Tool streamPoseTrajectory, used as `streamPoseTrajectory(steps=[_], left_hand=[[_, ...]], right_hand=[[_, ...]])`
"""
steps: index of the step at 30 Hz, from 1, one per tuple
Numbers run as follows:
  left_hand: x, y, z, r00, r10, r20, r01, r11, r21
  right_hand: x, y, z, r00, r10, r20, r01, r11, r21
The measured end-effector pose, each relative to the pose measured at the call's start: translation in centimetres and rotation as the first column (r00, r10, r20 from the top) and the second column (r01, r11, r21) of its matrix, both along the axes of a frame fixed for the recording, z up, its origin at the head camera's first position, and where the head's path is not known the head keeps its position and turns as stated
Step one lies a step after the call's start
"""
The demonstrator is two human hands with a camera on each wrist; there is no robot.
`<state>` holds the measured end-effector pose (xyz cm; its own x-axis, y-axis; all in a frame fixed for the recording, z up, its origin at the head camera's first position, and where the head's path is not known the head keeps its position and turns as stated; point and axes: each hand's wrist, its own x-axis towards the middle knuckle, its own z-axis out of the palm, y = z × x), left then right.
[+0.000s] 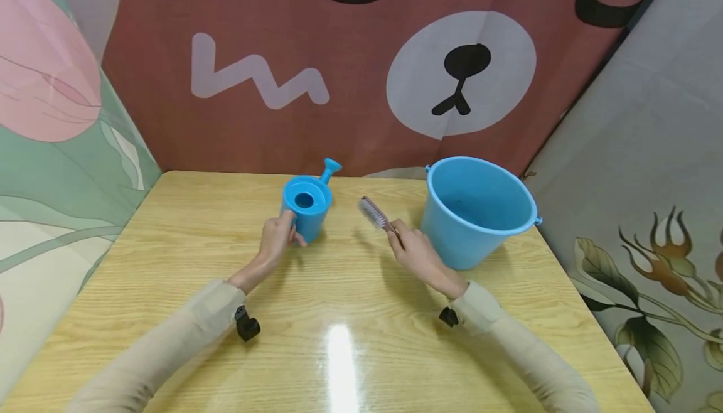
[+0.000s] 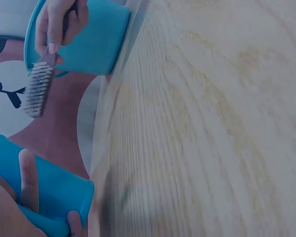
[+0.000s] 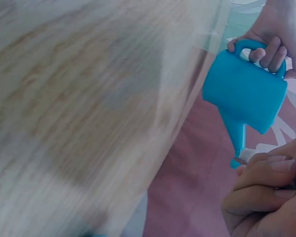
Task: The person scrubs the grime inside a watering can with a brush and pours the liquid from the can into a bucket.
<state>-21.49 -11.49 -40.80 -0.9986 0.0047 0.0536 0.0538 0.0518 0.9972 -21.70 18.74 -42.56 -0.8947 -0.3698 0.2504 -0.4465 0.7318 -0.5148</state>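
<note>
My left hand (image 1: 275, 238) grips the handle of a light blue watering can (image 1: 312, 223), upright, its spout pointing to the back right. The left wrist view shows its fingers curled round the can's handle. In my right hand (image 1: 417, 251) is a brush (image 1: 374, 212) with pale bristles and a brownish back, held above the table by its handle. Its bristle head points toward the can, with a gap between them. The right wrist view shows the right hand's curled fingers (image 3: 259, 197), which hide most of the brush.
A large light blue bucket (image 1: 452, 237) stands upright at the back right, just beyond the right hand. The wooden table (image 1: 186, 250) ends at a curtain (image 1: 254, 137) with a bear print. Patterned cloth (image 1: 638, 168) hangs along the right side.
</note>
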Motion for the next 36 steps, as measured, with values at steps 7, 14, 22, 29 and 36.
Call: streamPoseTrajectory(steps=[7,14,22,29,36], left_hand=[[0.6,0.5,0.5,1.0,0.002,-0.02,-0.003,0.999,-0.034],[-0.5,0.6,-1.1,0.999,-0.004,-0.034,0.002,0.999,-0.053],[-1.6,0.6,-3.3,0.996,0.014,-0.09,-0.023,0.995,-0.099],[-1.4,0.9,-3.6,0.994,0.054,-0.1,-0.069,0.986,-0.155],[-1.5,1.2,-3.7,0.994,0.079,-0.074,-0.091,0.981,-0.171]], right_hand=[[0.2,-0.3,0.8,0.999,-0.004,-0.038,0.004,1.0,-0.007],[0.2,-0.9,1.3,0.998,0.0,-0.065,-0.001,1.0,-0.007],[-0.1,-1.5,1.4,0.998,-0.004,-0.065,0.003,1.0,-0.017],[-0.1,-1.8,1.5,0.997,-0.002,-0.076,0.0,1.0,-0.024],[-0.1,-2.1,1.5,0.996,0.011,-0.087,-0.014,0.999,-0.038]])
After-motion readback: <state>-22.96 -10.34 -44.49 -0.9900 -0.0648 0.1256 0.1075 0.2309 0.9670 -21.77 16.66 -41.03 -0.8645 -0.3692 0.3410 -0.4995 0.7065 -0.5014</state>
